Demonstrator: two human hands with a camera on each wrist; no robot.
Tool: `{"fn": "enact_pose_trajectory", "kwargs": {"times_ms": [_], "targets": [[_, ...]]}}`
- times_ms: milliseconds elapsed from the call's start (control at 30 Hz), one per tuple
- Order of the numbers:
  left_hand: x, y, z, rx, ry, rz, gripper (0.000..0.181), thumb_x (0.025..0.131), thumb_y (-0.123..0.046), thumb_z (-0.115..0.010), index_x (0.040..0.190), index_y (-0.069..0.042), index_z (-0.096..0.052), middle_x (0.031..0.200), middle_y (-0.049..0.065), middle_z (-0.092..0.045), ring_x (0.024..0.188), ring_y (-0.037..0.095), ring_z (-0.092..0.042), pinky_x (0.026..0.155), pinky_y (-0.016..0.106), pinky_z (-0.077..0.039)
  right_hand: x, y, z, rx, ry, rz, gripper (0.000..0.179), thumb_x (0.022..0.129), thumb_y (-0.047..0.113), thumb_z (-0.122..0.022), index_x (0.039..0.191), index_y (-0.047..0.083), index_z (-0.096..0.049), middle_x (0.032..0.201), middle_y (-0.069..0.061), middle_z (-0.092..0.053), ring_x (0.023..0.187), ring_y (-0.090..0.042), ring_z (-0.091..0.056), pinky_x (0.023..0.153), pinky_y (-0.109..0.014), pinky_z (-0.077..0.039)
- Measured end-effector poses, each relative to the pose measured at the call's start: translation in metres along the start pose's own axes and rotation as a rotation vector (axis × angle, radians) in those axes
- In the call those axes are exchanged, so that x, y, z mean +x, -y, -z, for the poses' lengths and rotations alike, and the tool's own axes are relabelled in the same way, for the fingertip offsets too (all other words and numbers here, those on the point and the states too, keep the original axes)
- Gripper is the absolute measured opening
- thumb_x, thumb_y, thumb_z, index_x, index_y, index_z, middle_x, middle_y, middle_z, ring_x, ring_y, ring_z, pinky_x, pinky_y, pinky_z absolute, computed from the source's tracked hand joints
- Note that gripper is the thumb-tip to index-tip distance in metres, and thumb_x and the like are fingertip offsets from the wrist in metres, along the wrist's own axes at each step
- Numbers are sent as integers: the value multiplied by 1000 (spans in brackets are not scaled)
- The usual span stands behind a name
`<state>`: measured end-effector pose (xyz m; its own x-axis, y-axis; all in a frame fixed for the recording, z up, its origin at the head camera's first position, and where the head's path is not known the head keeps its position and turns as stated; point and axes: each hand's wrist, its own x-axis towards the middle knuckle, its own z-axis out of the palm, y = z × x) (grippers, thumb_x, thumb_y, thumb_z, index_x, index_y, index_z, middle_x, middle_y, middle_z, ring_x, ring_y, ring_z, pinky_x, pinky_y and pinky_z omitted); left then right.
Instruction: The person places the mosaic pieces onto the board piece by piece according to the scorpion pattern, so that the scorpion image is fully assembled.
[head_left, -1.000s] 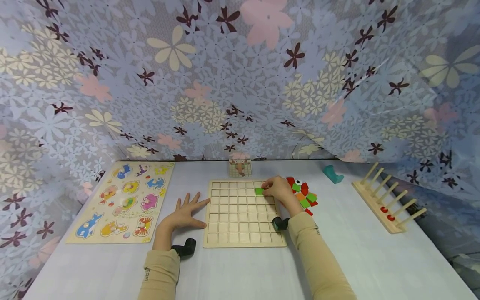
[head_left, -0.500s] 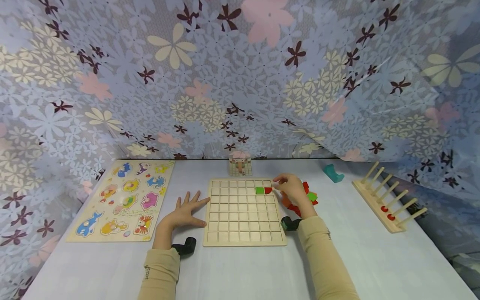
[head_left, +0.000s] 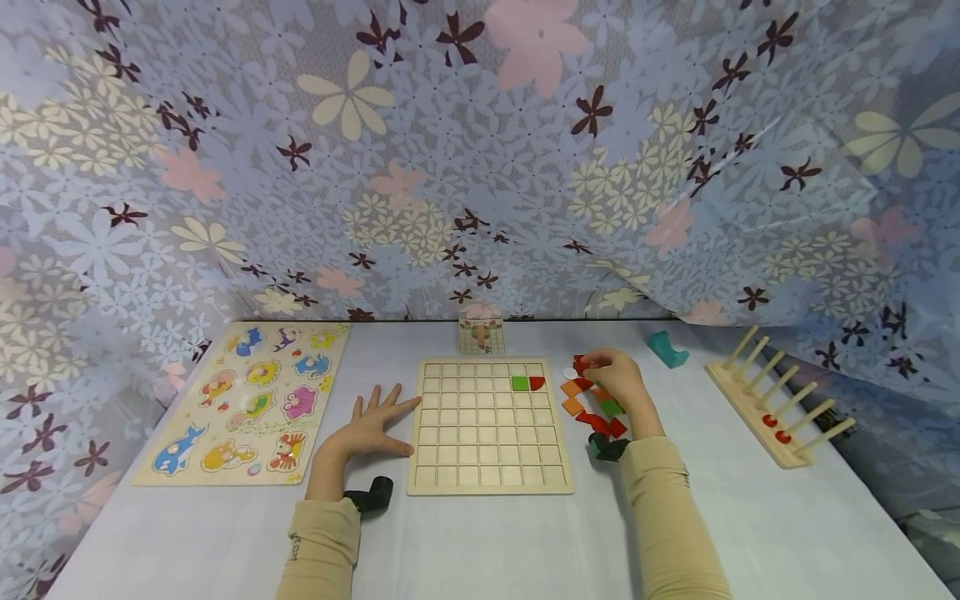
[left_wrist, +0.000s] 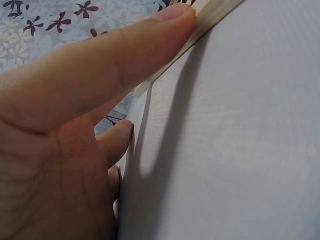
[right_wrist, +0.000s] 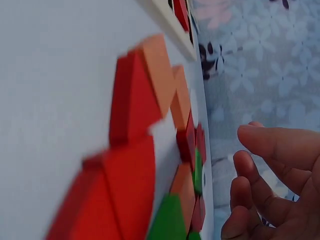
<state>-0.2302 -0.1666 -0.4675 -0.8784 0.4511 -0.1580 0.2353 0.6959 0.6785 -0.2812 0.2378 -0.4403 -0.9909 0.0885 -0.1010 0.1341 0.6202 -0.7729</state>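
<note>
Near the middle of the surface (head_left: 487, 546) lies the wooden grid board (head_left: 490, 429), probably light and stiff, best steadied by its rim. The left hand (head_left: 375, 427) is spread flat, 2 digits touching the board's left edge. Right of the board, toward the surface's right edge, cluster orange tiles (head_left: 573, 407), red tiles (head_left: 617, 427) and green tiles (head_left: 613, 408): thick-sided, apparently rigid, likely light and prone to slide, so pinch 2 opposite sides. Over their far part hangs the right hand (head_left: 621, 382), fingers loosely bent, nothing visibly held; contact cannot be told. Inside the board's far right corner sit 1 green square (head_left: 521, 383) and 1 red tile (head_left: 536, 383).
</note>
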Motion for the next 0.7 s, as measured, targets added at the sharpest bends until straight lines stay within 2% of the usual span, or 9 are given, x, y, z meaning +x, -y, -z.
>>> {"fn": "enact_pose_trajectory", "kwargs": {"times_ms": [100,267,533,700], "targets": [[0,0,-1,-2,-1,-1,87,68,-31,-78,142,-10,-36,152,24,-5,136,46,14,104,60,18,0,-6,5,-29,-17,-2,28,86,8,-60,112,-2,-62,104,-19,-57,89,-28,-52,75,-34,-47],[0,0,-1,-5,-1,-4,87,68,-31,-78,142,-10,-37,152,23,-5,136,46,14,104,60,18,-1,-15,12,-15,-18,-26,29,86,6,-60,113,-3,-60,104,-20,-57,85,-28,-54,72,-32,-48],[1,1,-1,6,-2,-4,87,68,-32,-78,142,-11,-37,152,23,-6,136,46,13,104,60,17,-1,-26,17,2,12,-83,35,81,-4,-58,116,-4,-58,114,-24,-55,95,-32,-52,83,-40,-48],[1,1,-1,7,-5,-8,87,68,-31,-78,142,-10,-37,152,24,-6,136,47,13,104,61,17,-2,-29,19,-29,6,-129,36,78,-3,-60,114,-3,-59,114,-25,-52,94,-32,-49,82,-39,-48]]}}
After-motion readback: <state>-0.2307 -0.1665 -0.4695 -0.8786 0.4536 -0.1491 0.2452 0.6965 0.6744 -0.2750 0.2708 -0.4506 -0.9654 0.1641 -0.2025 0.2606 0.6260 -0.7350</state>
